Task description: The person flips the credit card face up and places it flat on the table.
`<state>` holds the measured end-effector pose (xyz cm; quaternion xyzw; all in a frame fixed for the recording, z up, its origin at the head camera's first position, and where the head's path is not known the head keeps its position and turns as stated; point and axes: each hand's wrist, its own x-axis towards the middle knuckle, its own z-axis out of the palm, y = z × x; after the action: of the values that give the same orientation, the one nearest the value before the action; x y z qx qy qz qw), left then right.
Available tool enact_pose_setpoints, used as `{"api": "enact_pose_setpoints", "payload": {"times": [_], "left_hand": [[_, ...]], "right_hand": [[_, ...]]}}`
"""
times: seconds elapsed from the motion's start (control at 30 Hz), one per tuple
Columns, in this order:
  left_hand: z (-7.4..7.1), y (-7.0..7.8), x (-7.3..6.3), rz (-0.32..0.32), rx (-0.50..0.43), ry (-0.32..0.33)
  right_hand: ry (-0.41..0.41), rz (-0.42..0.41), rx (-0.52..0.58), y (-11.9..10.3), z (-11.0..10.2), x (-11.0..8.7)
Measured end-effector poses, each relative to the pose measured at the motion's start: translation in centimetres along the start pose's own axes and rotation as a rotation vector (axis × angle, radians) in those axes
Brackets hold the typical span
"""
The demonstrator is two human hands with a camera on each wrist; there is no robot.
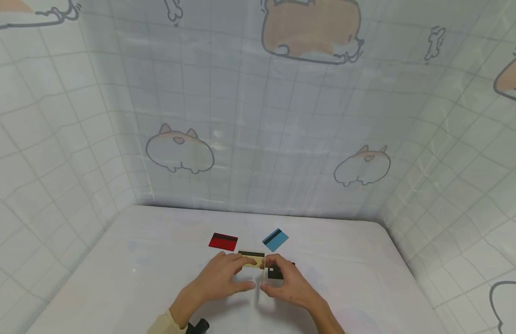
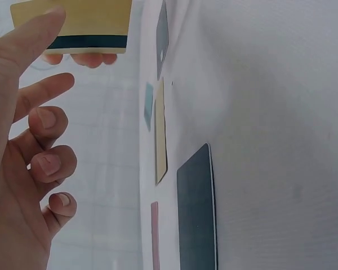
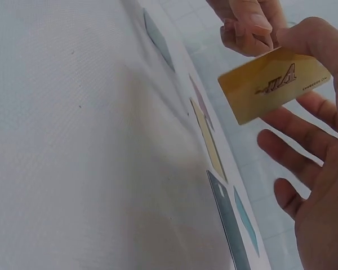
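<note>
My right hand holds a gold bank card upright, seen almost edge-on in the head view. The right wrist view shows this gold card with its logo side outward and the right thumb on it. Its back, with a dark stripe, faces the left hand: gold card. My left hand hovers opposite with fingers loosely spread; its thumb overlaps the card in the left wrist view, while the head view shows a gap. Below them lie a pale yellow card and a black chip card, both partly hidden by the hands.
Farther back on the white table lie a red card and a blue card. Another dark card lies near the left hand. A curtain with dog drawings surrounds the table's back and sides.
</note>
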<state>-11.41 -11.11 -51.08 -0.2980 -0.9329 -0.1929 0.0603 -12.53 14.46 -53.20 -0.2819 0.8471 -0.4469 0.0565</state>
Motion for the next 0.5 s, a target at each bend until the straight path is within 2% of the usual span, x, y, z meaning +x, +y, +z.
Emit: {"api": "enact_pose_setpoints", "payload": {"times": [0.23, 0.5], "left_hand": [[-0.3, 0.3, -0.7, 0.009, -0.003, 0.025], [-0.3, 0.6, -1.4, 0.016, -0.009, 0.022]], "right_hand": [[0.005, -0.041, 0.005, -0.4, 0.2, -0.7], [0.02, -0.069, -0.01, -0.7, 0.5, -1.6]]}}
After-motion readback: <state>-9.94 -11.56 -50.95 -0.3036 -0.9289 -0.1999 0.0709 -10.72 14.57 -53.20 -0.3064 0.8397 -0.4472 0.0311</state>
